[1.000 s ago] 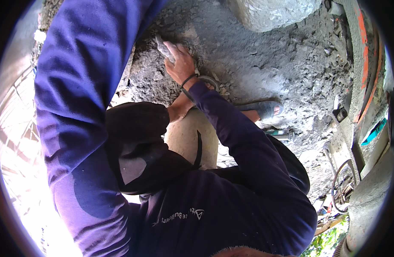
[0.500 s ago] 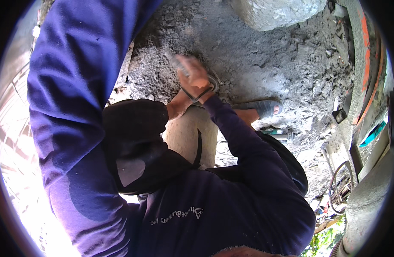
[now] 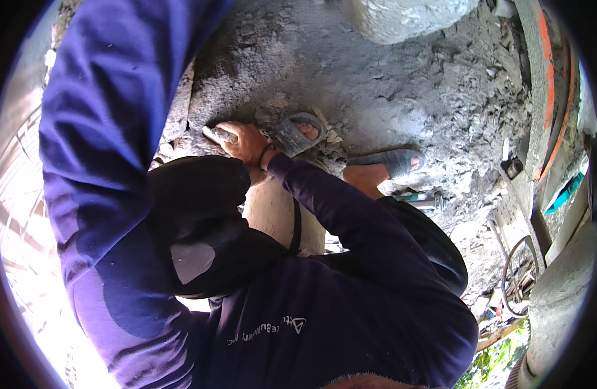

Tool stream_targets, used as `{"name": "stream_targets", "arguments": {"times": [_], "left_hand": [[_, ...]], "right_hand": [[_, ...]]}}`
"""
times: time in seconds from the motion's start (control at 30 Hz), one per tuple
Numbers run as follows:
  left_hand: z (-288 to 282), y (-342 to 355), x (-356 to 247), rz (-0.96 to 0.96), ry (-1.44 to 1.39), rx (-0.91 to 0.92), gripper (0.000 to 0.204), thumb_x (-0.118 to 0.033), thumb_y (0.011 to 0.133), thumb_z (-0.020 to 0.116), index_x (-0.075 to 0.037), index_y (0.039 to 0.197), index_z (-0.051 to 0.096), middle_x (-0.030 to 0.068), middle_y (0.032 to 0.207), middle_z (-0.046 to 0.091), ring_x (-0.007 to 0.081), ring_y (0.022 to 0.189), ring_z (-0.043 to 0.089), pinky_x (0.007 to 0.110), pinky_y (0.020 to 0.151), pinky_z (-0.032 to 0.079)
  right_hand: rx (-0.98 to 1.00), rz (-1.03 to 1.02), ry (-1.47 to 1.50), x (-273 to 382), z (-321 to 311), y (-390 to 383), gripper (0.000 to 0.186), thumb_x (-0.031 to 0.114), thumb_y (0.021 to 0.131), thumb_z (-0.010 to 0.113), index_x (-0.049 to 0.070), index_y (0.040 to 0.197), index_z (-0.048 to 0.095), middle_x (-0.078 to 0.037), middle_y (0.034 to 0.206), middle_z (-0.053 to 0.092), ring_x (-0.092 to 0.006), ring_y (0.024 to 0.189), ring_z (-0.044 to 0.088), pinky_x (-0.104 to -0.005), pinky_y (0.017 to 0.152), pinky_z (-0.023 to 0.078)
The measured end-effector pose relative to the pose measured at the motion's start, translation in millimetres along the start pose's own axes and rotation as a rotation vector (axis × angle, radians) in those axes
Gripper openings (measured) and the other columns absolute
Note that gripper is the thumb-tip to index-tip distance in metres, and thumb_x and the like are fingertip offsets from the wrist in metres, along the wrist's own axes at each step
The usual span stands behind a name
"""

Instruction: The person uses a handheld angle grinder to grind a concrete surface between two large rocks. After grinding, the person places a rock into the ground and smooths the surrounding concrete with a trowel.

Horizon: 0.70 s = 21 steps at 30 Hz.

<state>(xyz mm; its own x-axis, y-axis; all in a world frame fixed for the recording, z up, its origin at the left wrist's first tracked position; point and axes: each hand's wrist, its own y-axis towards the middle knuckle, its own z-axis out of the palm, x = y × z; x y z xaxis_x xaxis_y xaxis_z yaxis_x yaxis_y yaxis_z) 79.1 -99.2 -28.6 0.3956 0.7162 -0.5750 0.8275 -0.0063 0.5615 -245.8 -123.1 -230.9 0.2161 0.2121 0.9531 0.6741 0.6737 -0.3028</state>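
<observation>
My right hand, with a dark band at its wrist, is closed round a grey, stone-like chunk just above the loose ground. It is beyond my dark-trousered knee, to the left of a grey slide sandal on one foot. My left arm, in a purple-blue sleeve, runs up along the left side and leaves the picture at the top, so my left hand is out of sight. A pale, round, log-like block stands between my legs, partly hidden by the right sleeve.
Grey, crumbly soil spreads ahead. A large pale rock lies at the far edge. My other sandal is to the right, near a green and grey tool. Farther right are a bent metal loop and an orange-streaked edge.
My right hand has moved left and nearer to me, carrying the grey chunk down beside my knee. The sandal it covered now shows. The left arm has hardly moved.
</observation>
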Motion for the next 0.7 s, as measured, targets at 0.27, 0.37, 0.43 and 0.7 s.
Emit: {"name": "stream_targets", "arguments": {"times": [0.27,0.37,0.43,0.7], "left_hand": [[-35,-280,-72,-0.872,-0.844,0.639,0.053,-0.042,0.103,0.055,-0.005,0.140,0.059,0.0133,0.142,0.062,0.0277,0.133,0.058,0.043,0.116,0.040],[-27,-321,-68,-1.090,-0.954,0.686,0.051,-0.041,0.104,0.054,-0.006,0.141,0.059,0.0119,0.143,0.061,0.0264,0.134,0.057,0.042,0.116,0.040],[-21,-354,-67,-1.199,-0.995,0.624,0.050,-0.039,0.105,0.054,-0.007,0.142,0.058,0.0110,0.143,0.061,0.0256,0.135,0.057,0.042,0.116,0.040],[-12,-392,-59,-1.333,-1.045,0.642,0.044,-0.035,0.108,0.054,-0.009,0.144,0.057,0.0072,0.146,0.060,0.0222,0.137,0.056,0.040,0.117,0.039]], "right_hand": [[-0.656,0.071,0.172,-14,-191,-31,0.046,0.013,0.091,0.077,-0.001,0.132,0.064,-0.012,0.118,0.072,-0.0201,0.103,0.071,-0.0336,0.087,0.060],[-1.037,0.235,0.189,-73,-286,-29,0.032,0.009,0.086,0.078,0.000,0.116,0.072,-0.013,0.113,0.075,-0.0240,0.096,0.073,-0.0362,0.083,0.059],[-1.099,0.381,-0.154,-97,-339,-15,0.035,0.020,0.082,0.083,0.000,0.110,0.074,-0.019,0.108,0.076,-0.0297,0.096,0.074,-0.0398,0.085,0.058],[-1.023,0.268,-0.889,-191,-442,65,0.048,0.041,0.086,0.078,0.009,0.121,0.074,-0.021,0.116,0.074,-0.0390,0.103,0.073,-0.0459,0.093,0.057]]}}
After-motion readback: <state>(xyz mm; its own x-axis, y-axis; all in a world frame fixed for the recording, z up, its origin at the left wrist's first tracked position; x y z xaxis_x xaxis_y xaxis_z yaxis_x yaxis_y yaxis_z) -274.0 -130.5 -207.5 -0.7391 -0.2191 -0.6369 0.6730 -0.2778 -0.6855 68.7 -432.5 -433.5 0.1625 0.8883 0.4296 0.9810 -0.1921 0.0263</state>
